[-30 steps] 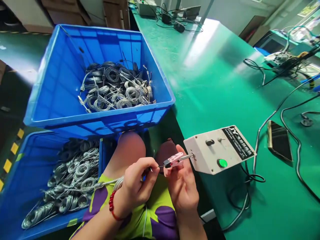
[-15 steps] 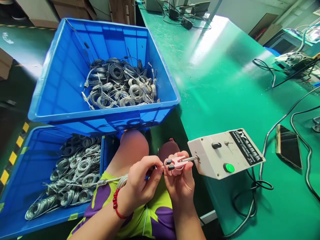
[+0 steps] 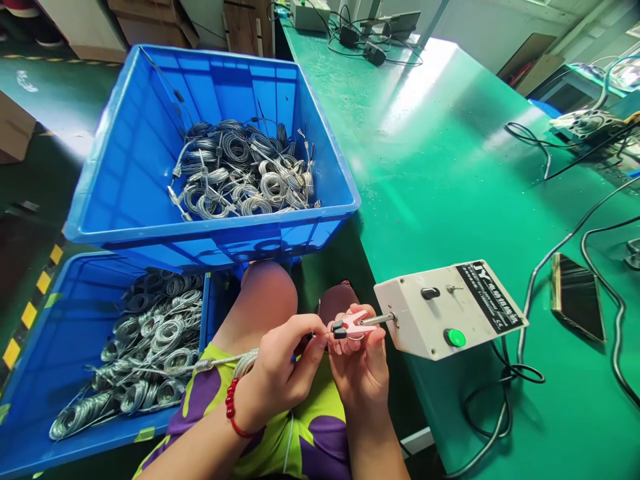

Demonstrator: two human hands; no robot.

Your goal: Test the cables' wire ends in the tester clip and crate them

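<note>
My left hand (image 3: 287, 360), with a red bead bracelet on its wrist, is closed on a cable. Its thumb and forefinger pinch the thin wire end at the clip's tips. A coiled part of the cable (image 3: 246, 363) shows beside this hand, with a lead running left toward the lower bin. My right hand (image 3: 361, 360) is curled around a pink spring clip (image 3: 357, 327) with black tips, thumb and fingers at its handles. The clip sits on the metal shaft (image 3: 381, 319) of a white box machine (image 3: 445, 307). Its black tips are together at the wire end.
A large blue bin (image 3: 215, 233) holds several coiled cables. Below it, a second blue bin (image 3: 30, 400) holds more coils. On the green table (image 3: 450, 200) lie a phone (image 3: 579, 297) and black cords (image 3: 543, 267). Adapters (image 3: 374, 52) lie at the far end.
The clip's black tips were apart and have now come together at the wire end. Both hands stay in nearly the same place. The view has shifted slightly.
</note>
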